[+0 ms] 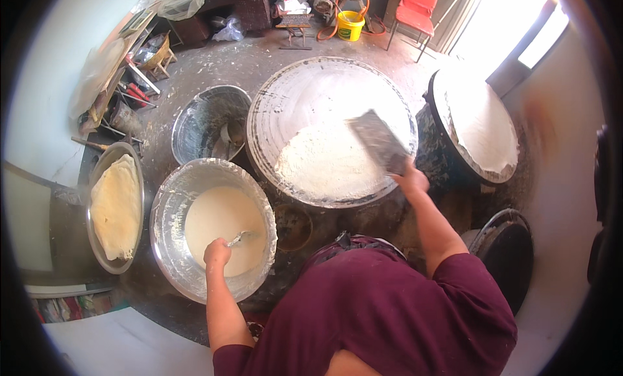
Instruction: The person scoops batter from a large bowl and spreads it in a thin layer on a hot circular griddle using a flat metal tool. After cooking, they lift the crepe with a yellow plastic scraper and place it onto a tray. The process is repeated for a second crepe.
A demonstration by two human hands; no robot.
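My left hand [217, 253] is closed round the handle of a metal ladle [239, 238] over a large metal basin [170, 200]. Pale, creamy batter [220, 217] fills the lower part of that basin. In my right hand [411, 177] is a flat, grey-brown rectangular scraper [379, 141], a little smeared by motion. Its blade lies over the right side of a big round griddle [285, 103]. A whitish layer of batter [324, 158] covers the near part of the griddle, with a thinner film farther back. Whether the blade touches the layer, I cannot tell.
At left, an oval tray [95, 181] holds folded pale flatbread [117, 207]. A metal tub [185, 132] stands behind the basin. Right of the griddle is a drum [431, 142] topped by a pale round sheet [480, 123]. A dark lidded bucket [509, 259], yellow bucket [350, 29] and red chair [415, 12] stand around.
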